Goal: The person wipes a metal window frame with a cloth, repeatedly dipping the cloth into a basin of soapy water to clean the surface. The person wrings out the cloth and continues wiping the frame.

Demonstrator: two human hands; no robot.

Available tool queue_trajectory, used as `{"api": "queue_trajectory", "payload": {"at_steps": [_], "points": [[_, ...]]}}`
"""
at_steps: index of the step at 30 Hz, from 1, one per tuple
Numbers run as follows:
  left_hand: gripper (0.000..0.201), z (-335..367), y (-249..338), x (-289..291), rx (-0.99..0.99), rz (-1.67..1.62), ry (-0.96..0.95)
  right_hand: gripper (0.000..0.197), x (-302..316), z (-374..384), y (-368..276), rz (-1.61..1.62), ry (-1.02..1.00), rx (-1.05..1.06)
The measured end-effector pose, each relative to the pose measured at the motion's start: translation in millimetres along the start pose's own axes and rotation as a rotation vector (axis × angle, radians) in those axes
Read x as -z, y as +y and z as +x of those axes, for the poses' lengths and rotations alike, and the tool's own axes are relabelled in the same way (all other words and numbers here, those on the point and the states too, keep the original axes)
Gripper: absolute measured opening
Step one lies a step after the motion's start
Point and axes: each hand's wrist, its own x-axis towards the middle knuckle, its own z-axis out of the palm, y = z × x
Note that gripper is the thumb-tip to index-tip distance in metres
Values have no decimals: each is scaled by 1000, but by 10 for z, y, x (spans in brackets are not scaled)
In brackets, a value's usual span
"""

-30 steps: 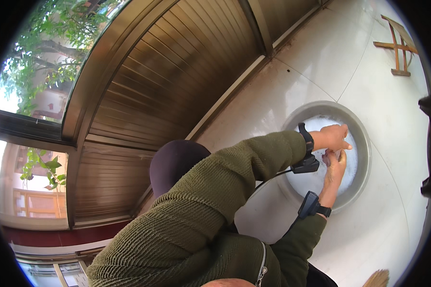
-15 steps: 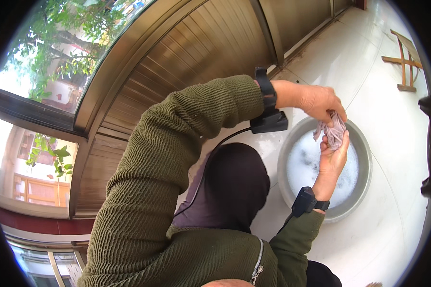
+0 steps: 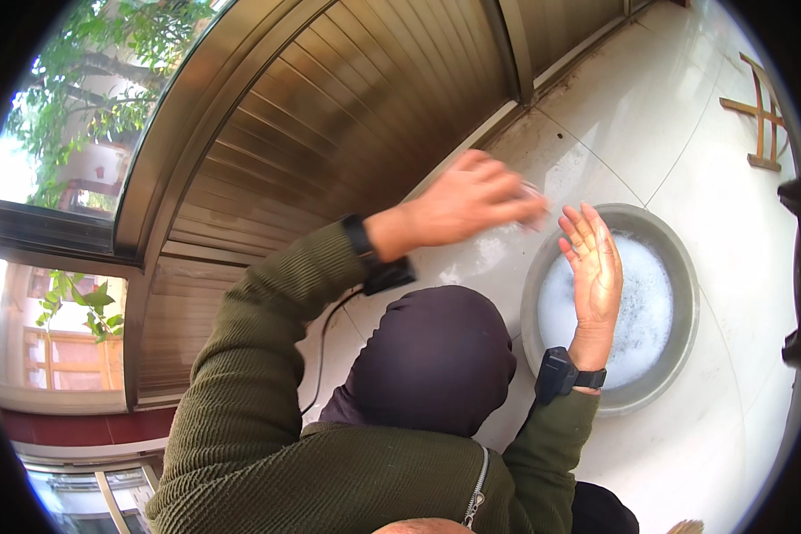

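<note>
My left hand (image 3: 467, 203) is raised over the tiled floor, blurred, its fingers closed on a small pale crumpled cloth (image 3: 534, 203) that peeks out at the fingertips. My right hand (image 3: 594, 267) stands upright and open, palm toward the left hand, holding nothing. It hovers over the left side of a round grey basin (image 3: 676, 356) filled with white soapy foam. Both wrists carry black bands with small devices. My dark head covering (image 3: 436, 356) and green sleeves fill the lower middle.
A brown slatted wall (image 3: 347, 116) runs along the left and top. Pale floor tiles (image 3: 650, 116) surround the basin. A small wooden frame (image 3: 761, 111) lies at the top right, a dark object (image 3: 796, 267) at the right rim. A thin cable (image 3: 325, 356) hangs from my left wrist.
My left hand rose from the basin and swung left with the cloth. My right hand let go of the cloth and opened flat above the basin.
</note>
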Motion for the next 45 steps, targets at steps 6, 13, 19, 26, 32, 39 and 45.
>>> {"api": "queue_trajectory", "payload": {"at_steps": [6,13,19,26,32,39,45], "points": [[46,-746,-913,1081,207,681,175,48,100,93,36,-35,53,-26],[34,-941,-1530,1473,195,1247,-131,46,81,190,166,-10,79,-54],[32,-1106,-1370,1451,287,1135,-190,46,80,251,164,13,95,-41],[26,-1159,-1259,1526,270,1165,-183,48,155,274,224,8,87,-53],[32,-492,-1775,1212,189,1118,-64,43,147,271,214,19,110,-61],[36,-718,-1627,1213,205,1118,-132,43,155,260,194,22,136,-52],[42,-1093,-1450,1380,316,1098,-213,43,230,301,276,38,119,-76]]}}
